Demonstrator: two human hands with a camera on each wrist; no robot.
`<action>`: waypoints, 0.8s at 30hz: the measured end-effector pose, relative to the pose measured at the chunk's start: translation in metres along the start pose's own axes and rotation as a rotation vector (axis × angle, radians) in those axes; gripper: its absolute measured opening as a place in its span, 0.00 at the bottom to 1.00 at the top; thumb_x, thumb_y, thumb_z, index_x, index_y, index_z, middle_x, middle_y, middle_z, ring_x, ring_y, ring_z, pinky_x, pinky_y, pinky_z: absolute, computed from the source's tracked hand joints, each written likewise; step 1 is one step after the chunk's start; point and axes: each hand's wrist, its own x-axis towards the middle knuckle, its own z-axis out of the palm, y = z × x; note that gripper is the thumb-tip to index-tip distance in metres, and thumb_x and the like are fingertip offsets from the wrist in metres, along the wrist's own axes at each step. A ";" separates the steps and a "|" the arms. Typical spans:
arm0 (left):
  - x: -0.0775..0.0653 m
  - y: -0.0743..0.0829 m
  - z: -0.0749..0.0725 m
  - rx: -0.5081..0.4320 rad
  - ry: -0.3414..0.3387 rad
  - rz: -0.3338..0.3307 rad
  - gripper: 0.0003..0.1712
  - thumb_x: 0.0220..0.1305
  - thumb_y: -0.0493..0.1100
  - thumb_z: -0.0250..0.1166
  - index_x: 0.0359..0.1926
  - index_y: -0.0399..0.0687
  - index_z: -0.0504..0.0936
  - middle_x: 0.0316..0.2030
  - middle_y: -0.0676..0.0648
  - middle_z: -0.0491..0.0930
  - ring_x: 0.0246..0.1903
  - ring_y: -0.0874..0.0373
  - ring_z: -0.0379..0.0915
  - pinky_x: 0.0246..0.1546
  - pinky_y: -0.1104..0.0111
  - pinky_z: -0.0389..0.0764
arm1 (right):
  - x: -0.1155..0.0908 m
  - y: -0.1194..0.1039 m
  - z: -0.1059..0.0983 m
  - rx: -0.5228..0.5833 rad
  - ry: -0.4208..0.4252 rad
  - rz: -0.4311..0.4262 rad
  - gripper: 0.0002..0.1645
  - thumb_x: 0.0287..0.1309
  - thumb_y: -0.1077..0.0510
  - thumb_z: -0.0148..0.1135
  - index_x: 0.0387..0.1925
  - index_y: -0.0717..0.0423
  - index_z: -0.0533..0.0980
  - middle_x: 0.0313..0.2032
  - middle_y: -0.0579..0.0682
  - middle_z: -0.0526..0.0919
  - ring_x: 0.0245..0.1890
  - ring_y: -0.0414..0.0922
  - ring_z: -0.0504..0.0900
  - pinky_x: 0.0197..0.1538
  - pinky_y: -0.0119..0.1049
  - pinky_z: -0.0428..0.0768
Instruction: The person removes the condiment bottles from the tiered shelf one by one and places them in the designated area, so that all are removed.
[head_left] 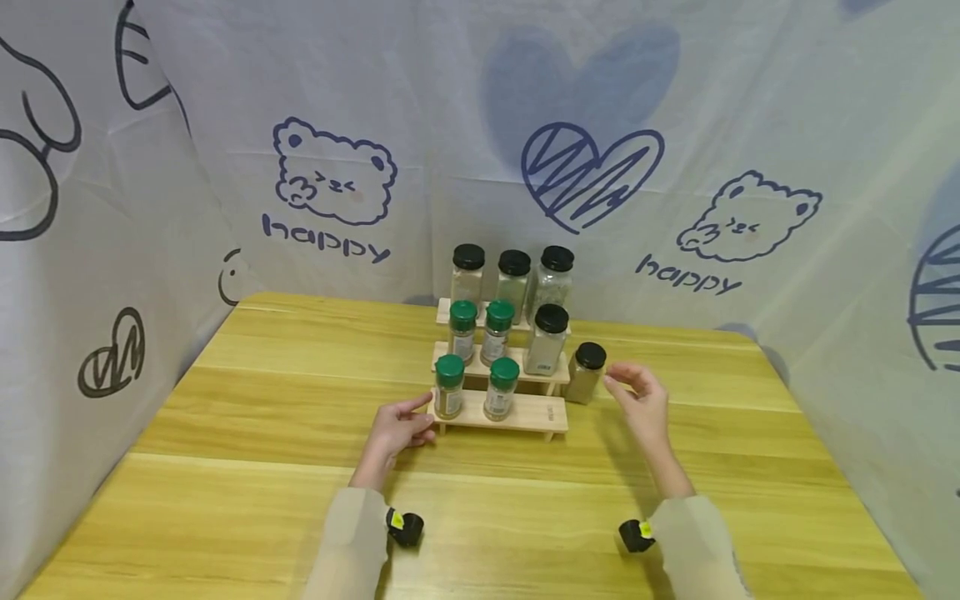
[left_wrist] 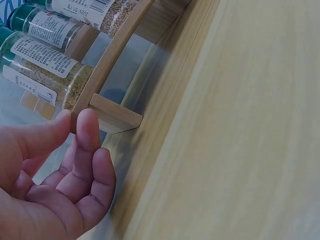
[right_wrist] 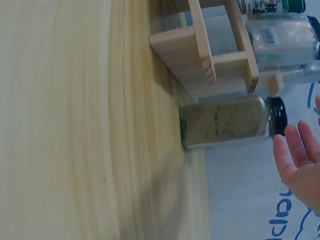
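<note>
A three-step wooden spice rack (head_left: 534, 412) stands on the table with jars on each step. My left hand (head_left: 397, 432) is at the left end of its lowest step; in the left wrist view, thumb and finger pinch the corner of the rack (left_wrist: 107, 70). Beside them stands a green-capped jar (left_wrist: 42, 62). To the right of the rack, a square glass jar (head_left: 582, 382) with a black lid and brownish powder stands upright on the table. Near its lid is my right hand (head_left: 641, 404), fingers extended and holding nothing; a small gap shows in the right wrist view.
Green-capped jars (head_left: 501, 388) occupy the lower two steps. A black-lidded jar (head_left: 546, 340) is on the middle step's right, and several more, including a clear one (head_left: 553, 279), line the top. Behind the wooden table (head_left: 495, 517) hangs a printed white cloth (head_left: 450, 150).
</note>
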 end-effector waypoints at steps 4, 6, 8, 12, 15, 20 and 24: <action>-0.001 -0.001 0.000 -0.007 0.001 0.005 0.23 0.56 0.28 0.59 0.55 0.37 0.72 0.25 0.41 0.79 0.18 0.61 0.75 0.22 0.71 0.77 | -0.003 0.002 0.007 -0.024 0.002 0.022 0.12 0.48 0.71 0.62 0.37 0.70 0.74 0.35 0.55 0.80 0.35 0.40 0.78 0.35 0.25 0.76; -0.001 -0.001 0.000 -0.011 0.002 0.009 0.23 0.56 0.28 0.59 0.55 0.37 0.72 0.25 0.42 0.78 0.18 0.61 0.75 0.22 0.71 0.77 | -0.005 0.015 0.007 -0.013 0.000 0.032 0.13 0.47 0.72 0.63 0.38 0.70 0.74 0.35 0.57 0.80 0.35 0.41 0.78 0.34 0.26 0.77; -0.001 0.000 0.000 -0.011 0.002 0.010 0.22 0.56 0.28 0.58 0.54 0.37 0.72 0.25 0.42 0.78 0.18 0.61 0.75 0.23 0.71 0.77 | -0.007 0.042 0.003 0.003 -0.021 0.009 0.14 0.46 0.71 0.64 0.39 0.65 0.75 0.36 0.57 0.80 0.36 0.43 0.79 0.34 0.27 0.77; -0.002 0.000 0.000 -0.008 0.002 0.010 0.22 0.56 0.28 0.59 0.54 0.37 0.73 0.24 0.43 0.78 0.18 0.60 0.75 0.23 0.71 0.77 | -0.011 0.027 0.018 0.043 -0.072 -0.013 0.14 0.46 0.69 0.65 0.38 0.65 0.76 0.36 0.57 0.80 0.35 0.44 0.79 0.35 0.29 0.77; -0.001 0.000 0.000 0.000 0.002 0.009 0.22 0.56 0.29 0.59 0.54 0.38 0.73 0.25 0.42 0.79 0.18 0.60 0.75 0.23 0.70 0.77 | -0.012 0.002 0.033 0.094 -0.111 -0.050 0.13 0.47 0.69 0.64 0.37 0.66 0.75 0.35 0.57 0.80 0.35 0.43 0.79 0.35 0.27 0.77; -0.002 0.000 0.000 0.008 -0.002 0.006 0.21 0.57 0.29 0.59 0.54 0.38 0.73 0.26 0.41 0.79 0.18 0.60 0.75 0.23 0.70 0.77 | -0.013 -0.032 0.056 0.062 -0.103 0.002 0.12 0.47 0.71 0.63 0.35 0.73 0.72 0.34 0.61 0.79 0.34 0.39 0.78 0.36 0.26 0.76; -0.001 0.000 0.000 0.010 -0.002 0.004 0.22 0.57 0.29 0.59 0.54 0.38 0.73 0.26 0.42 0.78 0.18 0.61 0.75 0.23 0.71 0.76 | -0.014 -0.041 0.067 0.058 -0.119 0.029 0.12 0.46 0.75 0.61 0.35 0.77 0.70 0.33 0.63 0.78 0.33 0.38 0.78 0.36 0.26 0.76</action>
